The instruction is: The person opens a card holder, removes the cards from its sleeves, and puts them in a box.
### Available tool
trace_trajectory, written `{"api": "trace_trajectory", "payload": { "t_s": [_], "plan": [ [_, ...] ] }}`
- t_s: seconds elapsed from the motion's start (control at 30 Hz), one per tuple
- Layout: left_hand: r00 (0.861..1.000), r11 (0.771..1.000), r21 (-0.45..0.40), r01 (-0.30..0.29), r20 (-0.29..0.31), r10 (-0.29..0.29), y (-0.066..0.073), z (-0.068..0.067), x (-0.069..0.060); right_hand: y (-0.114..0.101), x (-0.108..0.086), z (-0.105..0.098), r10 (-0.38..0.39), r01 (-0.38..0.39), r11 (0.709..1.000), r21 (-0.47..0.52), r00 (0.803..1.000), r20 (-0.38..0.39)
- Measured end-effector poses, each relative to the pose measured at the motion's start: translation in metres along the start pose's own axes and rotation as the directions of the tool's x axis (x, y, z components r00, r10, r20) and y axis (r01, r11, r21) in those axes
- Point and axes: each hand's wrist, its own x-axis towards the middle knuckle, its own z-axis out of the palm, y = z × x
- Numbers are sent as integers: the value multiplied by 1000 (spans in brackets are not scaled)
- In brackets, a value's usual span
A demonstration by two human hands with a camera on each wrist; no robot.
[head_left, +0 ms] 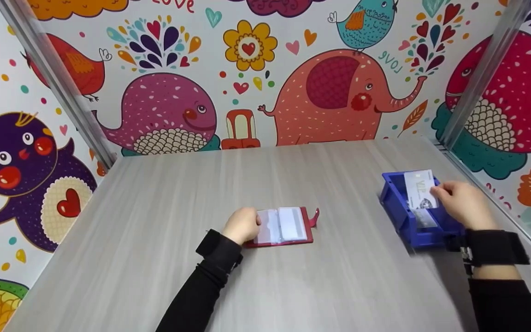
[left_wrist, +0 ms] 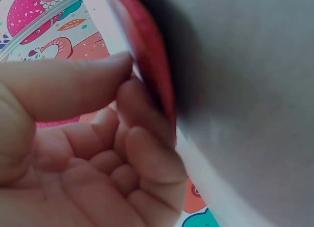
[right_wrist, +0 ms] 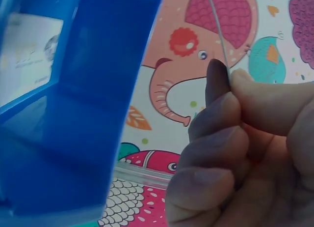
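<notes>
Right hand (head_left: 466, 203): white card (head_left: 420, 188), marked "VIP", is pinched at its edge, right of frame.
Blue bin (head_left: 397, 210): overlapped by the white card; second card (right_wrist: 30, 60) is seen inside, its small print apparently too blurred to read.
Left hand (head_left: 241, 224): open red card holder (head_left: 288, 226) is pinched, centre of frame.
Patterned wall (head_left: 288, 78): "Love" is lettered, top left of centre.

Head camera faces forward-down over grey wood-grain table (head_left: 330, 276). Wrist cameras, close, face cartoon-printed wall (head_left: 284, 71) past left hand (head_left: 241, 225), right hand (head_left: 468, 204). Head shares red-covered booklet (head_left: 309, 233) with left, blue plastic bin (head_left: 398, 210) with right.
</notes>
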Motion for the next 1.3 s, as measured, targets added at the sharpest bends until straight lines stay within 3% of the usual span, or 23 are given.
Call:
{"api": "trace_trajectory", "payload": {
  "t_s": [0.27,0.63,0.87,1.3],
  "plan": [
    [1000,1000,-11,9,2,-9,-1,1,0,5,4,9,24,-20,998,-62,998,54],
    [1000,1000,-4,17,-3,-17,-1,1,-1,4,1,15,-11,12,988,-153,1000,7],
    [1000,1000,27,3,-29,-2,-1,1,-2,-1,-1,15,-14,12,990,-141,1000,-18],
    [998,998,47,38,-43,-36,-2,1,0,-9,-2,16,-33,30,993,-110,999,-22]
  ]
}}
